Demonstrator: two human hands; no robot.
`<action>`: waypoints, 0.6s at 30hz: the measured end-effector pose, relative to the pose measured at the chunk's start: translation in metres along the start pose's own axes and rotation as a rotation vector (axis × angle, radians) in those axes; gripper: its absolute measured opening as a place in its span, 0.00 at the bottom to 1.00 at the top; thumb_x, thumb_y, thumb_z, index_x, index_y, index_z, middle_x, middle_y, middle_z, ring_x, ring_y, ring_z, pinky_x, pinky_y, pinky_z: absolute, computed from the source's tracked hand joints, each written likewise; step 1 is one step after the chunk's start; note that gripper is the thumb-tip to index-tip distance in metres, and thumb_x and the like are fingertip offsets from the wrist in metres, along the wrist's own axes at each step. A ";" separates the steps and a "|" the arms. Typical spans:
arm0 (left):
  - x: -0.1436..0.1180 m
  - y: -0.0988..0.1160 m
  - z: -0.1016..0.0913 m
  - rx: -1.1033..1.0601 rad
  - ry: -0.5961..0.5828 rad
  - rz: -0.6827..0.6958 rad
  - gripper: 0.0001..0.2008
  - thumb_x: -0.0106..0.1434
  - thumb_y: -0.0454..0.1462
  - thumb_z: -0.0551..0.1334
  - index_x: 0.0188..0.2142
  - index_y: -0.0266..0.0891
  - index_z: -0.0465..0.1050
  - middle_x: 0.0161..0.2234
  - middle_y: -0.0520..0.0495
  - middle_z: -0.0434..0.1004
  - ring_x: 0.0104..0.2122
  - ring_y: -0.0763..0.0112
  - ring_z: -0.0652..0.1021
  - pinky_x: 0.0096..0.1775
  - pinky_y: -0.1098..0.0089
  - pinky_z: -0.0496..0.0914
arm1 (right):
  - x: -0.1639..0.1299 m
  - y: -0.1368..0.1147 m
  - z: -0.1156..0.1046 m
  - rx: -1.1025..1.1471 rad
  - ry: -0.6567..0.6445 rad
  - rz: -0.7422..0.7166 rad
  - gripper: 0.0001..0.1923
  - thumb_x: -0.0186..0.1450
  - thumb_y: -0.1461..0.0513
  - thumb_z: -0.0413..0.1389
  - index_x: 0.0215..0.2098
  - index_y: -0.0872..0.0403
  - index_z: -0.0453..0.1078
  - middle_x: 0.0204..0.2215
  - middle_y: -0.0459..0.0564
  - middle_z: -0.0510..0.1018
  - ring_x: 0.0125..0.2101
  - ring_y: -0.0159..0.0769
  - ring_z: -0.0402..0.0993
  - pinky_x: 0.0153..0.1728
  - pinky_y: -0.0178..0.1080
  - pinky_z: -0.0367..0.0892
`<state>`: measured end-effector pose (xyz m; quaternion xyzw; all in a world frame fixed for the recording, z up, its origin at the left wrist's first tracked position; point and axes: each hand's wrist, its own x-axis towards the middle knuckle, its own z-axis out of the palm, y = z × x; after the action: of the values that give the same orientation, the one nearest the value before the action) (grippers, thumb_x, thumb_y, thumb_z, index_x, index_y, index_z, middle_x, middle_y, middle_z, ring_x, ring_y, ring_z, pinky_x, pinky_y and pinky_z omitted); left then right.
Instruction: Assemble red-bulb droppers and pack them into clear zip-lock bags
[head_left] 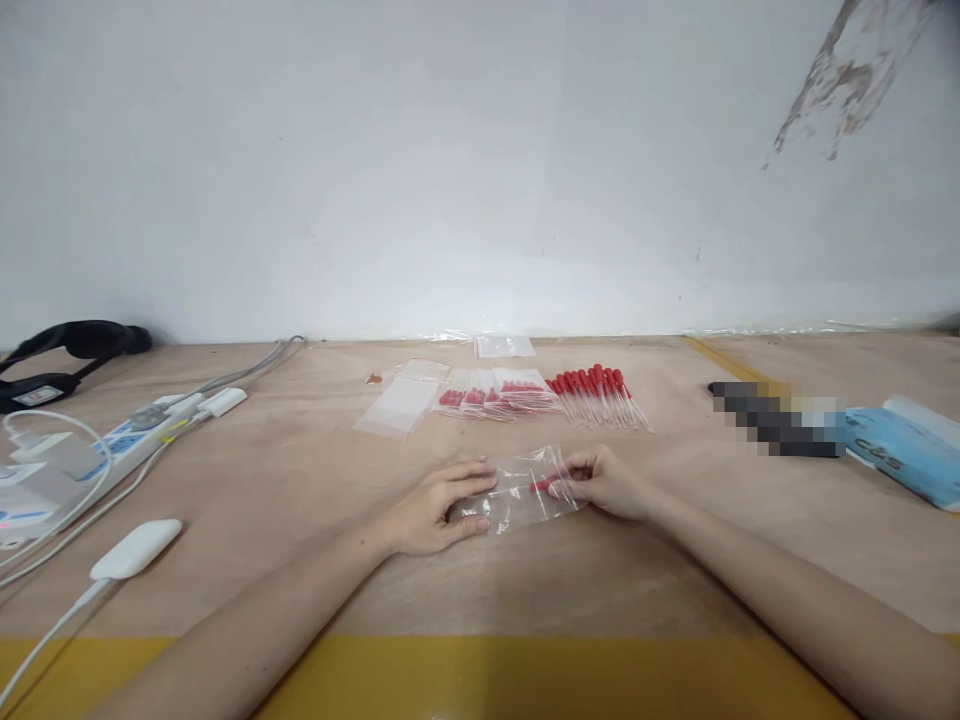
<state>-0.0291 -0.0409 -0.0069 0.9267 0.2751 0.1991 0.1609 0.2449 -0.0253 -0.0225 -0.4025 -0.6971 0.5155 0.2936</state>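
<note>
My left hand (439, 505) presses down the left end of a small clear plastic bag (517, 495) lying on the wooden table (300, 500). At the bag's right, open end, my right hand (604, 480) pinches a red-bulbed dropper (546, 484) that lies partly inside the bag. Behind the hands lies a loose row of several red-bulbed droppers (600, 395), a fanned pile of filled bags (495, 392), and a stack of empty clear bags (401, 405).
A white power strip (112, 445) with plugs and cables lies at the left, with a white adapter (136, 548) nearer me. A black strap (75, 345) rests far left. A blue packet (904, 445) and a dark object (776, 420) lie right. A yellow band (487, 675) marks the table's near edge.
</note>
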 end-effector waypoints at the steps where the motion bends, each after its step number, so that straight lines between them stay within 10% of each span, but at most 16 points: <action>1: 0.000 0.000 0.000 -0.002 0.012 0.006 0.23 0.59 0.43 0.58 0.53 0.40 0.62 0.53 0.42 0.63 0.54 0.61 0.63 0.54 0.60 0.58 | -0.001 -0.002 0.001 -0.052 -0.021 -0.034 0.16 0.52 0.53 0.59 0.32 0.56 0.74 0.25 0.47 0.75 0.24 0.29 0.67 0.26 0.32 0.62; 6: 0.000 0.003 -0.001 -0.042 -0.010 0.017 0.19 0.60 0.41 0.57 0.50 0.39 0.65 0.49 0.43 0.67 0.48 0.66 0.69 0.50 0.64 0.63 | -0.007 -0.018 -0.002 -0.251 -0.152 -0.223 0.16 0.60 0.53 0.51 0.38 0.53 0.74 0.38 0.50 0.73 0.37 0.33 0.67 0.38 0.35 0.62; 11: 0.002 0.005 -0.003 -0.044 -0.039 0.018 0.17 0.63 0.39 0.53 0.51 0.41 0.66 0.50 0.44 0.67 0.49 0.67 0.68 0.51 0.64 0.61 | -0.012 -0.019 -0.033 -0.239 -0.276 -0.030 0.17 0.55 0.52 0.55 0.33 0.56 0.74 0.32 0.49 0.74 0.33 0.33 0.68 0.35 0.34 0.62; 18: 0.002 0.005 -0.004 0.011 -0.063 0.051 0.17 0.63 0.40 0.53 0.52 0.43 0.64 0.52 0.45 0.64 0.51 0.65 0.65 0.53 0.62 0.59 | 0.031 -0.010 -0.084 -0.673 0.547 0.098 0.12 0.54 0.55 0.54 0.26 0.57 0.70 0.24 0.47 0.74 0.25 0.31 0.68 0.27 0.31 0.60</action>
<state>-0.0274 -0.0429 -0.0005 0.9400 0.2474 0.1723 0.1595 0.2957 0.0408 0.0122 -0.6300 -0.7031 0.1474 0.2949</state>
